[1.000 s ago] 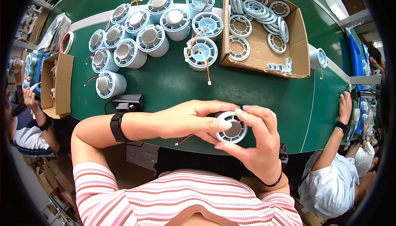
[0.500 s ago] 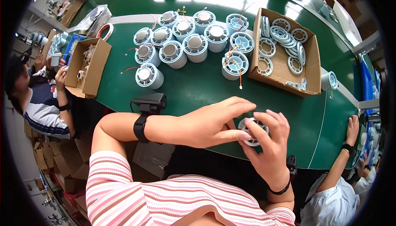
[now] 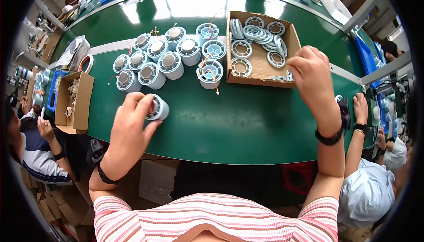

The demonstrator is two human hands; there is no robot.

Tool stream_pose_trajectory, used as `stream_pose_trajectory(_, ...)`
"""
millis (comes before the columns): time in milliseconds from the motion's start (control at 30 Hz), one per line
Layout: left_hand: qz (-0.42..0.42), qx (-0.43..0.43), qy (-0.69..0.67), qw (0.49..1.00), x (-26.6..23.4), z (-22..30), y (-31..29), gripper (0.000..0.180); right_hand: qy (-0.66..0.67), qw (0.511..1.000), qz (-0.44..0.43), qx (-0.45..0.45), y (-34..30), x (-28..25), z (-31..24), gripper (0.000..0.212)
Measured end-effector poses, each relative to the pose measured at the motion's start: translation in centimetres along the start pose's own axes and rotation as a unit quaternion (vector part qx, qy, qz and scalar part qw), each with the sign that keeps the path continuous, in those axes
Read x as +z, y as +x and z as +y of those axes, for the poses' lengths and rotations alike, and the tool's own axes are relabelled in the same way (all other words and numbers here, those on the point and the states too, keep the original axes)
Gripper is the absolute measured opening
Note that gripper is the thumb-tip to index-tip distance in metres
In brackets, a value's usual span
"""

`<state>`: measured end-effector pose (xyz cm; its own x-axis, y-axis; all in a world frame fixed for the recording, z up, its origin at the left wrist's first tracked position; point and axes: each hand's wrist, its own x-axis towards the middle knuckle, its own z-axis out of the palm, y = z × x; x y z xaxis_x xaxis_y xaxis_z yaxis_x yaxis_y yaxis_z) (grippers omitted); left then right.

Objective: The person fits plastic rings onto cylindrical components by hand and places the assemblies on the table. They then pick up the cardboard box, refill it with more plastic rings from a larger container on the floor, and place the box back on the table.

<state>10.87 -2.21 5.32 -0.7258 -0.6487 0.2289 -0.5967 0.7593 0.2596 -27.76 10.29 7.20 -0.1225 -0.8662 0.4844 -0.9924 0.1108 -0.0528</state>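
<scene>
My left hand [image 3: 128, 129] is closed around a light-blue cylindrical motor housing [image 3: 161, 109], thumb on the near side and fingers over its top. A brownish round disc shows in that top, partly covered by the fingers. The housing stands in front of a cluster of similar housings [image 3: 173, 70] with silver discs and spoked rims. My right hand [image 3: 311, 76] is raised at the front right corner of a cardboard box [image 3: 263, 79] holding light-blue spoked rings [image 3: 241, 67]. Its fingers are bunched together; anything between them is hidden.
Open housings [image 3: 210, 75] with coloured wires stand left of the box. A smaller cardboard box [image 3: 79, 105], a roll of tape [image 3: 88, 64] and a clear plastic bin [image 3: 76, 52] lie at the left. A co-worker's hand [image 3: 360, 108] rests on the green table [image 3: 221, 127] at the right.
My hands were together over a round spoked part near the table's front edge. They have separated: the left has gone left to the front housing, the right up to the box. The view has shifted.
</scene>
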Motion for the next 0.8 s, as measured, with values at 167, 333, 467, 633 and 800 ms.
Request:
stream_pose_trajectory(167,-0.06,0.167,-0.096,0.979,1.5,4.3,2.6,0.059,-0.116,0.987,-0.114,-0.008,2.4,6.0,3.4,0.004)
stream_pose_trajectory(333,-0.05,0.314,-0.119,0.941,3.8,6.4,5.4,0.061,-0.051,0.985,-0.161,0.02,2.7,4.9,3.0,0.008)
stream_pose_trajectory(467,-0.035,0.342,-0.144,0.928,5.1,7.2,6.3,0.068,0.105,0.984,-0.132,0.055,1.1,-1.2,0.3,0.01)
stream_pose_trajectory(633,-0.189,0.21,-0.248,0.927,6.4,7.4,6.2,0.074,0.146,0.978,-0.133,-0.061,-5.2,-3.4,-4.1,0.025)
stream_pose_trajectory(800,-0.277,0.103,-0.342,0.892,6.1,8.0,6.4,0.08,0.16,0.975,-0.149,-0.032,-9.6,-1.1,-3.8,0.038)
